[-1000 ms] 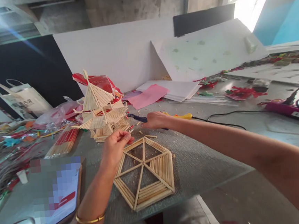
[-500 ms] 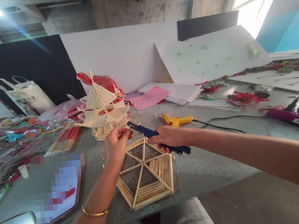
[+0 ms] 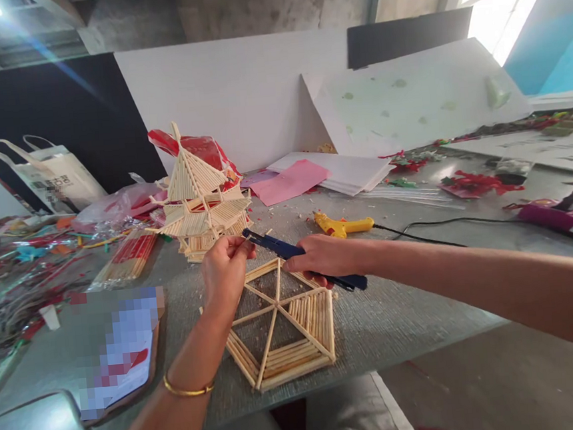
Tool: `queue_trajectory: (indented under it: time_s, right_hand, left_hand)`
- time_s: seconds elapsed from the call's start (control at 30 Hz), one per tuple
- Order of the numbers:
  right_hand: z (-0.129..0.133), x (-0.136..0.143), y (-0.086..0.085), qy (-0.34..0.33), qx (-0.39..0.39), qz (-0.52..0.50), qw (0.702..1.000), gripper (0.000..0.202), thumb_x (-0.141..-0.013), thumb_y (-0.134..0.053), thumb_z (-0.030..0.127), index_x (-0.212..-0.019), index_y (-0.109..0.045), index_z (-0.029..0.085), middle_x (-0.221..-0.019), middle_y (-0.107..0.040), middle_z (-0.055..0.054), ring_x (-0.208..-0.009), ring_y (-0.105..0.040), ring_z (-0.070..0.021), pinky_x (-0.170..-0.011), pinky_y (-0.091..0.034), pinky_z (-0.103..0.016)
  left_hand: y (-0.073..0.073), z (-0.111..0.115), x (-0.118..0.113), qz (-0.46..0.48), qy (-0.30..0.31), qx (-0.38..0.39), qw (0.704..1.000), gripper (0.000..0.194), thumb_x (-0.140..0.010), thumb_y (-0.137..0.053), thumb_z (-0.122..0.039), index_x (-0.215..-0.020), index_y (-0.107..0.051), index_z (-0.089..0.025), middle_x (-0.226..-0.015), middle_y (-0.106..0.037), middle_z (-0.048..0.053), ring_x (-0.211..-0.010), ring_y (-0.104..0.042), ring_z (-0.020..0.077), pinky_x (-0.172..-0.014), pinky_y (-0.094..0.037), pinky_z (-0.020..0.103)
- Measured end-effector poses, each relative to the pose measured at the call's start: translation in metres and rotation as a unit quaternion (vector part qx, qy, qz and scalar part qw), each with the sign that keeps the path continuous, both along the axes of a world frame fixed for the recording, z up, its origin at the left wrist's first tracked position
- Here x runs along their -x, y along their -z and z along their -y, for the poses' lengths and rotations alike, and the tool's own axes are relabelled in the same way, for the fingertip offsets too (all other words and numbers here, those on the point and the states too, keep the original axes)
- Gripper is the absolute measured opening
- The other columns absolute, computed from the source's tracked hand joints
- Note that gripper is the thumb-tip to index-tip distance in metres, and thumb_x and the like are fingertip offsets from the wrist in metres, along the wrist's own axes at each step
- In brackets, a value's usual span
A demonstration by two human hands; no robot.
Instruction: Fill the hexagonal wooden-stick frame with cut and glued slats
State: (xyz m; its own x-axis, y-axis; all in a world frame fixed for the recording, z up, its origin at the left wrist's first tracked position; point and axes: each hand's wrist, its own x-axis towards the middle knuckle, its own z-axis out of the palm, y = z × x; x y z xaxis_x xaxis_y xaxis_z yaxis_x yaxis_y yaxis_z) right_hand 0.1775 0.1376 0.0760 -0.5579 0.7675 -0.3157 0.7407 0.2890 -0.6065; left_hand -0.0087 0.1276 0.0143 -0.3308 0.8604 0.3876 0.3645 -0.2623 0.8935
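My left hand (image 3: 225,268) is closed in a pinch beside the tip of a dark blue long hand tool (image 3: 274,244). What its fingers hold is hidden or too small to make out. My right hand (image 3: 316,259) is wrapped round the tool's handle, its tip pointing left. Beneath both hands, a six-sided frame of thin wooden sticks (image 3: 277,304) lies flat on the table. Spokes divide it into triangles; the front and right ones hold rows of sticks, others only partly. Behind my left hand stands a tiered stick pagoda (image 3: 205,212).
A yellow glue gun (image 3: 345,226) lies behind my right hand, its cord running right to a purple power strip (image 3: 560,221). A phone or tablet (image 3: 123,363) lies left. Bundled sticks (image 3: 128,257) and pink paper (image 3: 291,182) lie farther back.
The whole view has shifted slightly, with table things a little higher and farther right. Both hands keep nearly the same pose at the tool.
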Motion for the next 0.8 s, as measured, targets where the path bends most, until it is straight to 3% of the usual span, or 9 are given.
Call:
queue_trajectory:
  time_s: [0.33, 0.57, 0.8]
  right_hand:
    - [-0.0005, 0.0028, 0.0009, -0.002, -0.032, 0.012, 0.999, 0.039, -0.075, -0.043, 0.042, -0.047, -0.047, 0.015, -0.042, -0.049, -0.004, -0.036, -0.047, -0.0106, -0.039, -0.039, -0.024]
    - [0.002, 0.0039, -0.0019, 0.025, 0.032, -0.01, 0.999, 0.032, -0.073, -0.044, 0.036, -0.05, -0.047, 0.015, -0.043, -0.05, -0.003, -0.036, -0.048, -0.0109, -0.039, -0.04, -0.024]
    - [-0.0027, 0.0023, -0.0015, 0.017, -0.021, 0.03, 0.999, 0.037, -0.076, -0.042, 0.039, -0.047, -0.045, 0.016, -0.041, -0.049, -0.003, -0.034, -0.046, -0.0111, -0.037, -0.038, -0.024]
  left_hand:
    - [-0.0033, 0.0015, -0.0005, -0.015, -0.021, 0.006, 1.0, 0.02, -0.07, -0.06, -0.037, -0.076, -0.061, -0.018, -0.065, -0.068, 0.002, -0.061, -0.063, 0.0169, -0.066, -0.044, 0.028]
    - [-0.0056, 0.0038, -0.0006, -0.015, -0.03, 0.009, 0.999, 0.021, -0.07, -0.06, -0.037, -0.077, -0.061, -0.017, -0.064, -0.068, 0.002, -0.062, -0.064, 0.0178, -0.068, -0.045, 0.029]
    - [-0.0044, 0.0025, 0.0005, 0.002, -0.018, 0.012, 1.0, 0.021, -0.068, -0.061, -0.037, -0.075, -0.062, -0.017, -0.064, -0.068, 0.002, -0.062, -0.064, 0.0176, -0.068, -0.046, 0.03]
